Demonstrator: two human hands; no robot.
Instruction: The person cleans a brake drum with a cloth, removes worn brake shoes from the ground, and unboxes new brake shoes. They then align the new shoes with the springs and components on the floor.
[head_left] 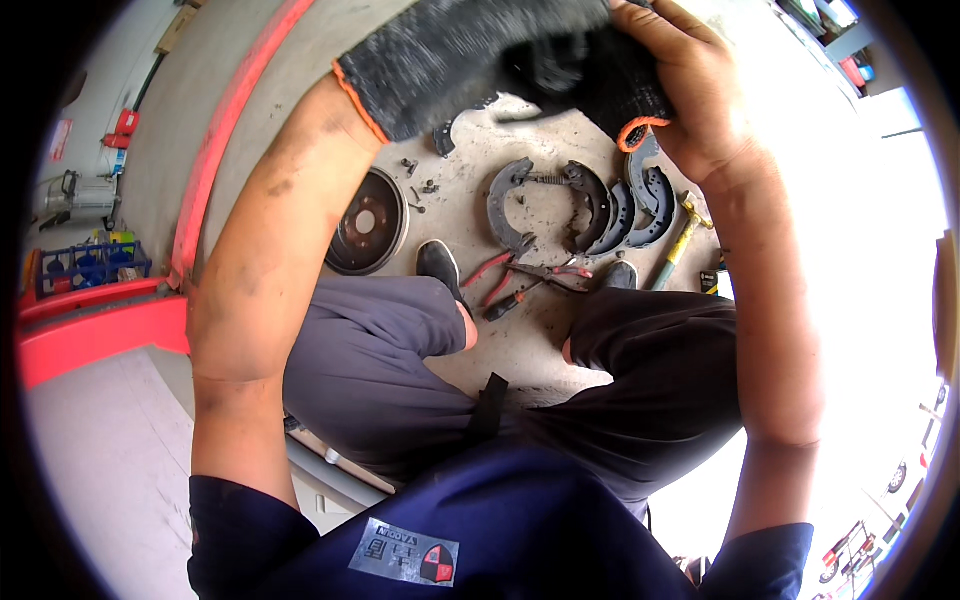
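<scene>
A black work glove with an orange cuff edge covers my left hand, which reaches across the top of the head view. Its fingers are smeared by motion and partly out of sight. My bare right hand pinches a second black glove beside its orange-edged opening. This glove hangs against my gloved left hand, and where the two meet is too dark and blurred to make out. Below them on the floor lie curved brake shoes with a spring, and a round brake drum rests left of these.
Red-handled pliers and a screwdriver lie between my feet. A hammer with a yellow-green handle is at the right, near a small dark box. Small bolts are scattered by the drum. Red metal beams run along the left.
</scene>
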